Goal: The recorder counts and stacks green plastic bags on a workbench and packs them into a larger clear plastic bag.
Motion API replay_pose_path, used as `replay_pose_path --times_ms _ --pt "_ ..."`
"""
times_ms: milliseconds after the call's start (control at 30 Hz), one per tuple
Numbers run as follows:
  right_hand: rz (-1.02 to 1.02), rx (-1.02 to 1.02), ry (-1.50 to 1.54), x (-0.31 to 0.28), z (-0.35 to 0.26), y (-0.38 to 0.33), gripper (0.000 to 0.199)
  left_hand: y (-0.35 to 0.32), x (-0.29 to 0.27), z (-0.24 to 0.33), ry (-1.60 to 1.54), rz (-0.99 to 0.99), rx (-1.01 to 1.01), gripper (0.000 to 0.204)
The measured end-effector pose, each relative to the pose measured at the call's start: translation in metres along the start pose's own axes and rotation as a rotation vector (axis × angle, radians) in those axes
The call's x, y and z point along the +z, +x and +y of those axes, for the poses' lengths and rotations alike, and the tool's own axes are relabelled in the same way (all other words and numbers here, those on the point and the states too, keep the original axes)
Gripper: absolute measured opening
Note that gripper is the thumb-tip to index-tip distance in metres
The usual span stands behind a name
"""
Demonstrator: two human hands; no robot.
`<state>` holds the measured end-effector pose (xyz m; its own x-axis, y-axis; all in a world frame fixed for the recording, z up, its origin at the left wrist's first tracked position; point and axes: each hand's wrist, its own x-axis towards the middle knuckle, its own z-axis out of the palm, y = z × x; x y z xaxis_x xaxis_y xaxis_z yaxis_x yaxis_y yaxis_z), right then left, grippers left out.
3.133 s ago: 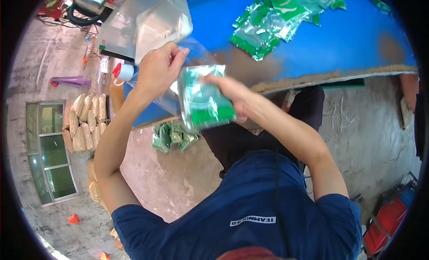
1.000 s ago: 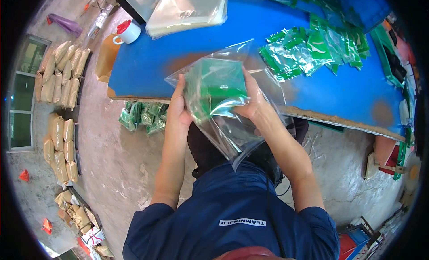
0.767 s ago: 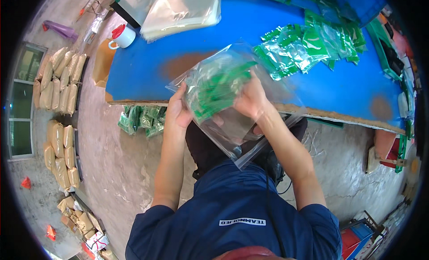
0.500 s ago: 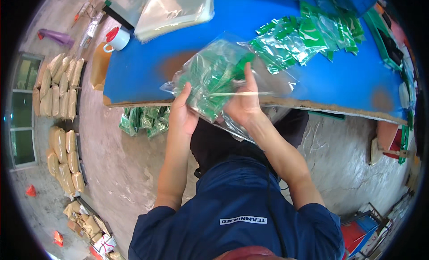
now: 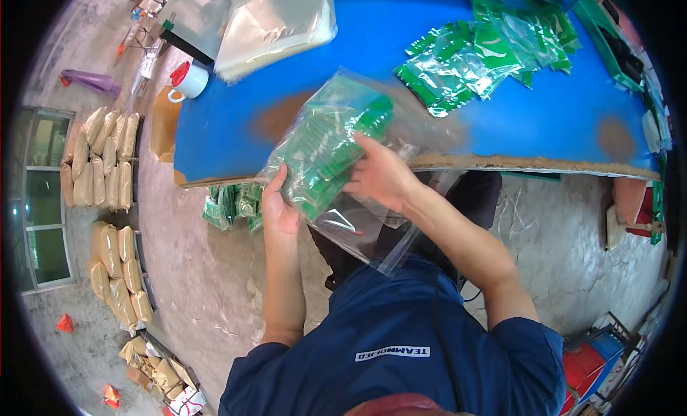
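A large clear plastic bag [image 5: 325, 140] with small green packets inside is held at the table's front edge, tilted, its upper right end over the blue top. My left hand [image 5: 280, 205] is closed on the bag's lower left edge, thumb on top and the other fingers largely out of sight beneath. My right hand [image 5: 384, 176] presses on the bag's right side, thumb pointing up along the green packets. Loose clear film [image 5: 372, 237] hangs from the bag below my right hand, over my lap.
On the blue table [image 5: 229, 123] lie a heap of green-and-clear packets [image 5: 494, 51] and a stack of clear bags [image 5: 275, 30]. A white mug [image 5: 192, 81] with a red top stands at the left corner. Bundled green packets [image 5: 232, 205] sit below the edge; filled sacks [image 5: 100, 158] are stacked left.
The filled bag has turned and come down slightly toward me, with its loose film now hanging lower over my lap. My right hand has shifted down from the bag's upper right side.
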<state>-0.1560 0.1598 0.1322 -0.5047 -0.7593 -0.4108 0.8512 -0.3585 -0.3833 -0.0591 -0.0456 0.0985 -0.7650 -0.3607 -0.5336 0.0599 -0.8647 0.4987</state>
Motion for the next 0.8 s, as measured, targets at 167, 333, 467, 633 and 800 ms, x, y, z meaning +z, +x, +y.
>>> replay_pose_path --times_ms 167,333,467,633,800 --pt "0.123 -0.172 -0.153 -0.023 -0.009 0.024 0.050 0.000 0.008 0.016 0.163 -0.086 -0.030 0.035" --pt "0.184 -0.168 -0.466 -0.006 -0.016 0.035 0.060 0.065 -0.002 0.048 0.313 -0.163 -0.128 0.033" --pt "0.157 -0.182 -0.308 -0.022 0.014 0.019 0.059 0.057 0.024 0.062 0.434 -0.179 -0.068 0.034" --pt "-0.256 0.025 -0.737 -0.035 0.050 -0.050 0.038 0.084 0.027 0.079 0.590 -0.217 -0.065 0.037" --pt "-0.170 -0.034 -0.914 -0.014 0.000 -0.108 0.020 0.070 0.039 0.119 1.486 -0.141 0.989 0.025"
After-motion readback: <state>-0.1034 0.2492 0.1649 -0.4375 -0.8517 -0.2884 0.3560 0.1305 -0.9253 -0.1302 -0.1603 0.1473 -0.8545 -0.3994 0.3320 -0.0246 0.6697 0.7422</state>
